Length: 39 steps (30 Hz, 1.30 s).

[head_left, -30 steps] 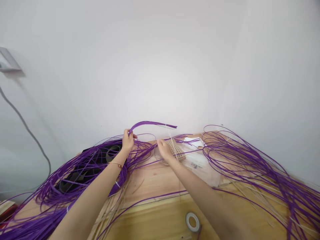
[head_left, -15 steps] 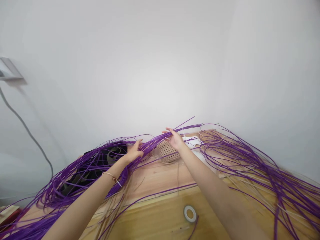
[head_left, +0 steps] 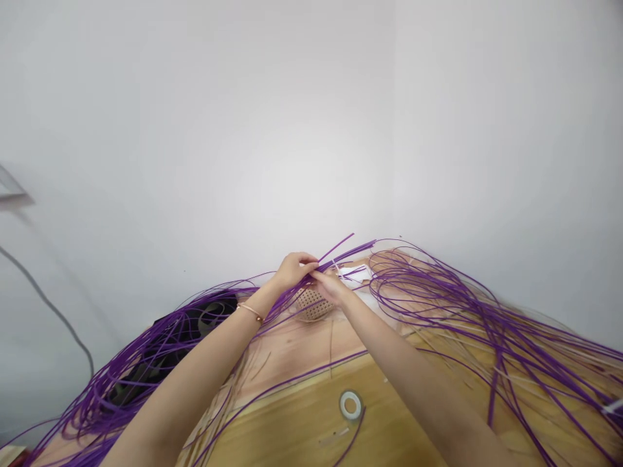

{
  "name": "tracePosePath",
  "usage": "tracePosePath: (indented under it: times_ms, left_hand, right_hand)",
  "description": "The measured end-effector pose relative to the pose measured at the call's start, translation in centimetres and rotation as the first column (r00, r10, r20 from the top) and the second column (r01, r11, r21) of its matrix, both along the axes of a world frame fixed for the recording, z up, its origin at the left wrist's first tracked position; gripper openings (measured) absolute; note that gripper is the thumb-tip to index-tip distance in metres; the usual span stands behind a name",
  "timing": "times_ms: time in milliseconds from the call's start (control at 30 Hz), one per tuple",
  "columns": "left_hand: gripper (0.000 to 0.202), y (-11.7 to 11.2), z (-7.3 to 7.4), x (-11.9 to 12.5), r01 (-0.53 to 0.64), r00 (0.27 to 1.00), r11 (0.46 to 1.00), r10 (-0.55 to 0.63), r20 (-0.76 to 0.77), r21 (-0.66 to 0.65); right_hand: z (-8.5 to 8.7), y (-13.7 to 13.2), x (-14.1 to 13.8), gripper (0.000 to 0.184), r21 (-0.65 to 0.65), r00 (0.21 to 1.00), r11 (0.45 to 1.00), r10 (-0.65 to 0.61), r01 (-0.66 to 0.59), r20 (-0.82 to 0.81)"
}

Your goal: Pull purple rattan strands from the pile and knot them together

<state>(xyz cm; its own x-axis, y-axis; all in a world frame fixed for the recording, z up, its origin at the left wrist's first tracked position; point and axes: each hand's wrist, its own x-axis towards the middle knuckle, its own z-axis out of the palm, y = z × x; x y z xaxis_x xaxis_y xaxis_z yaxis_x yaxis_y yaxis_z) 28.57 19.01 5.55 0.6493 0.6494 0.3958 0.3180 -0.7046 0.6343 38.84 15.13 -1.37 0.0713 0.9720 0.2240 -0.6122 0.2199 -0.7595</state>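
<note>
My left hand (head_left: pixel 294 269) is closed around a bundle of thin purple strands (head_left: pixel 349 253), palm down. Close beside it, my right hand (head_left: pixel 329 286) grips the same bundle from below, thumb near the left fingers. A white tie (head_left: pixel 335 264) circles the bundle just right of my hands, and the strand ends stick out beyond it. To the left, the strands run into a large loose heap of purple strands (head_left: pixel 121 363). Under my hands sits a tan woven basket-like piece (head_left: pixel 314 303), partly covered by strands and the right hand.
A roll of tape (head_left: pixel 351 405) lies on the wooden table (head_left: pixel 282 415). Looped purple strands (head_left: pixel 467 305) spread over the right side. A black bag-like thing (head_left: pixel 146 370) lies under the left heap. White paper (head_left: pixel 355 273) is near the wall (head_left: pixel 292 130), and a grey cable (head_left: pixel 48 305) hangs left.
My left hand has moved right along the bundle to meet my right hand, and its spread fingers have closed. My right fingers have closed too. The view has shifted slightly right.
</note>
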Motion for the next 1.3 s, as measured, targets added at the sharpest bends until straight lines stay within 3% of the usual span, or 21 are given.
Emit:
tracePosePath:
  times_ms: [433,600,700,1000,1300]
  left_hand:
    - [0.014,0.0,0.0,0.0,-0.028,0.999,0.989,0.033,0.029,-0.148]
    - [0.006,0.3,-0.8,0.0,-0.063,0.993,0.989,0.076,0.086,-0.136]
    - [0.013,0.1,-1.2,0.0,-0.080,0.986,0.993,0.091,0.141,-0.087]
    - [0.012,-1.1,-0.5,0.3,0.100,0.994,0.993,-0.097,0.042,-0.064]
    - [0.018,-1.0,-0.6,0.3,0.094,0.995,0.995,-0.094,0.028,-0.029]
  right_hand:
    - [0.0,-1.1,-0.3,0.020,0.017,0.998,1.000,0.002,-0.003,0.061]
    - [0.3,-1.2,-0.2,0.015,-0.028,0.991,1.000,0.002,0.002,0.132]
    - [0.3,-1.3,0.0,0.012,-0.050,0.982,0.999,0.006,0.003,0.189]
    - [0.1,-1.6,0.3,0.012,-0.044,0.972,0.999,-0.013,0.024,0.233]
    - [0.2,-2.0,0.4,0.016,-0.055,0.973,0.998,-0.015,0.029,0.229]
